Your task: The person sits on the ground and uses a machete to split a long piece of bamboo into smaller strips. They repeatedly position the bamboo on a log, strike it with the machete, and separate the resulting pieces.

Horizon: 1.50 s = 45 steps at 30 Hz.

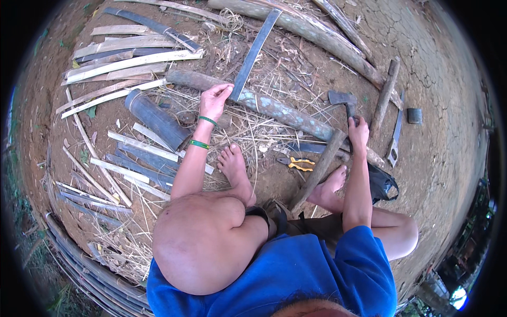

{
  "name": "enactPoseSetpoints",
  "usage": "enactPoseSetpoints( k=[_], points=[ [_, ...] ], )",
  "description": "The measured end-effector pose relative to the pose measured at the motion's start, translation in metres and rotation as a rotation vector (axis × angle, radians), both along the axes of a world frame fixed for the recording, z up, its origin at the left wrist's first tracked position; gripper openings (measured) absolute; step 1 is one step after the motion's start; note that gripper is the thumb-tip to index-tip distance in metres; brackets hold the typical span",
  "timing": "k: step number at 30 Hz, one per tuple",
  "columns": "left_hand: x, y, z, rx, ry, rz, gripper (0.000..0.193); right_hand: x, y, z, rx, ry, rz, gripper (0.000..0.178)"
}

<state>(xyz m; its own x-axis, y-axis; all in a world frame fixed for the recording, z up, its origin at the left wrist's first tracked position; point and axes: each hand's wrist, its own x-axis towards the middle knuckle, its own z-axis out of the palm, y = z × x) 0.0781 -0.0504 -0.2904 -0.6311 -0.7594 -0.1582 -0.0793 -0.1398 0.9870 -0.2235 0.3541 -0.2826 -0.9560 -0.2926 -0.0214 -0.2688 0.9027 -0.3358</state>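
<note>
Left hand [214, 103]: fingers curling beside bamboo strip [256, 55], pinch unclear | strip's near end lying over log [285, 112] | right hand [359, 133]: gripping hatchet [342, 98] | split slats [132, 66] piling up; bamboo tube [155, 117] seemingly awaiting splitting

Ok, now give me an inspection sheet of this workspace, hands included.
Surface: brown earth, strewn with straw and shavings.
Job's things: dark bamboo strip, its near end at a mottled log; hatchet, head beyond the log.
Clutter: yellow-handled pliers, handsaw, black plastic bag, bamboo tube, split bamboo pieces on the left.
Grippers: left hand at the strip's near end, grip unclear; right hand closed around the hatchet handle.
Cables: nothing seen.
Surroundings: long dark poles at lower left, greenery beyond.
</note>
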Motion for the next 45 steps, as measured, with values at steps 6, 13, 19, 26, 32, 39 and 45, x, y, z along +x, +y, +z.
enactPoseSetpoints(
  k=[6,13,19,26,32,39,45],
  points=[
    [0.008,-0.001,-0.016,-0.021,-0.125,-0.007,0.020,0.006,-0.002,-0.005,-0.055,-0.096,-0.032,0.045],
    [0.000,0.009,-0.001,-0.231,-0.215,-0.032,0.017,0.005,-0.003,-0.003,-0.026,-0.122,-0.059,0.048],
    [-0.001,0.013,0.005,-0.421,-0.179,0.013,0.016,0.004,-0.007,-0.002,-0.004,-0.149,-0.061,0.053],
    [-0.005,0.010,0.003,-0.418,-0.159,0.025,0.015,-0.009,-0.005,-0.015,0.034,-0.131,-0.041,0.064],
    [-0.002,0.009,0.005,-0.446,-0.184,0.002,0.015,-0.005,-0.012,-0.012,0.082,-0.122,-0.040,0.059],
    [-0.002,0.010,0.007,-0.450,-0.162,0.004,0.016,-0.004,-0.012,-0.013,0.086,-0.117,-0.036,0.057],
    [-0.001,0.008,0.005,-0.462,-0.182,0.001,0.016,-0.005,-0.012,-0.014,0.097,-0.136,-0.054,0.057]
  ],
)
